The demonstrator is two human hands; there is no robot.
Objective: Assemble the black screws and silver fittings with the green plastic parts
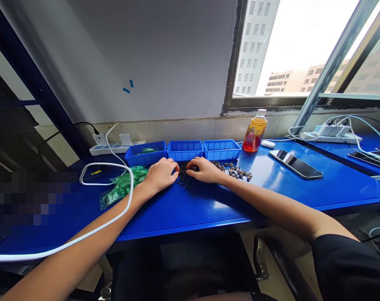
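Note:
My left hand point(162, 173) rests on the blue table at the left edge of a pile of small black screw-like pieces point(186, 182). Its thumb and fingers are curled together, and what lies between the tips is hidden. My right hand point(204, 170) reaches in from the other side, thumb and forefinger bent into a ring over the same pile. Whatever that pinch holds is too small to make out. Beside my right wrist lie loose brass-and-black small parts point(238, 171). Green packets in clear plastic point(122, 186) are heaped by my left forearm.
Along the wall stand a left blue bin point(146, 158) with green packets, a middle bin point(185, 155) and a right bin point(223, 154). A drink bottle point(255, 131), phone point(295, 164) and power strips point(110, 148) sit around. A white cable point(92, 229) loops across my left forearm.

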